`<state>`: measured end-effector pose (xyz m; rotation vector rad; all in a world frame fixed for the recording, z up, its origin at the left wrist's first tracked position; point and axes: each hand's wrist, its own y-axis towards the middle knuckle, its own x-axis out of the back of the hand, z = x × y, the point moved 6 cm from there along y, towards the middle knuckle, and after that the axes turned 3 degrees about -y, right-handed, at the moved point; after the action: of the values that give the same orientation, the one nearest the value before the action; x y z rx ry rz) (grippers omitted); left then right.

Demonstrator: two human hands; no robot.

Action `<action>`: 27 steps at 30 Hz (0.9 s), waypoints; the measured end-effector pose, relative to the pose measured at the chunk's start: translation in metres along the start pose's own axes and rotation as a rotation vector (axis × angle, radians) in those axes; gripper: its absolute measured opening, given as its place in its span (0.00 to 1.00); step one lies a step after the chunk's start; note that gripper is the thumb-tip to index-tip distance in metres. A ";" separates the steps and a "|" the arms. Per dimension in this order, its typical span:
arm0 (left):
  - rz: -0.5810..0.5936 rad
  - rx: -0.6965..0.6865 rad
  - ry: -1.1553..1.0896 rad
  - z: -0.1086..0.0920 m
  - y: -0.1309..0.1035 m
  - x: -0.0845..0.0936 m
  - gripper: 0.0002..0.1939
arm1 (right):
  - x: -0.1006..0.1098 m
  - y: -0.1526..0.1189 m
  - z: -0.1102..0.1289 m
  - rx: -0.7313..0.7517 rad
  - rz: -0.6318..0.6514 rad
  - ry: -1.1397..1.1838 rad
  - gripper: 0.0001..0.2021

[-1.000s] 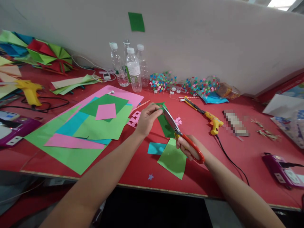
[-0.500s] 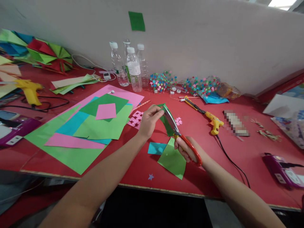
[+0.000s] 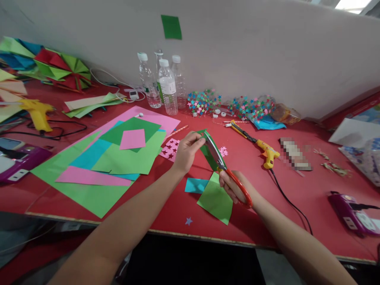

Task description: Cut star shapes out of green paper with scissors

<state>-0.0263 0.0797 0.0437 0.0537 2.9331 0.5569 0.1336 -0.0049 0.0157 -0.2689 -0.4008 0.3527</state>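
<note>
Dark green strip (image 3: 208,156): above the middle of the red surface (image 3: 169,209), upper end in the left hand, lower part slanting down towards the light green sheet
Scissors (image 3: 220,162): red-handled, in the right hand, blades pointing up and left along the strip, tips by the left fingertips
Left hand (image 3: 186,152): thumb and fingers pinched together on the strip's upper end
Right hand (image 3: 231,185): fingers wrapped around the scissor handles
Under the scissors: light green sheet (image 3: 216,202) overlapping a blue piece (image 3: 194,185)
Beside the blades: small pink stars (image 3: 223,151)
Beside the left hand: pink sheet with star-shaped holes (image 3: 170,149)
Near edge: one purple star (image 3: 189,221)
Left: coloured papers in a spread pile, a pink square (image 3: 132,139) on top
Right: yellow glue gun (image 3: 268,154), its black cord trailing towards the near edge
Back: clear bottles (image 3: 168,89) upright near the wall; a green square (image 3: 171,27) on the wall
</note>
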 end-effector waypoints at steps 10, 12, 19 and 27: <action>-0.008 -0.001 -0.026 0.002 0.001 0.001 0.11 | 0.001 0.001 -0.002 -0.033 -0.023 0.003 0.25; -0.016 0.000 -0.021 0.002 0.001 0.001 0.11 | 0.001 0.001 -0.001 -0.036 -0.025 -0.004 0.24; -0.102 0.179 -0.259 0.015 0.003 0.002 0.07 | 0.016 0.003 0.001 0.092 -0.206 0.029 0.21; -0.054 0.436 -0.566 0.026 -0.004 -0.015 0.05 | 0.051 0.014 -0.009 0.167 -0.572 -0.017 0.14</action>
<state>-0.0075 0.0840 0.0202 0.1536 2.4299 -0.1082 0.1775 0.0253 0.0201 0.0185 -0.4435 -0.1729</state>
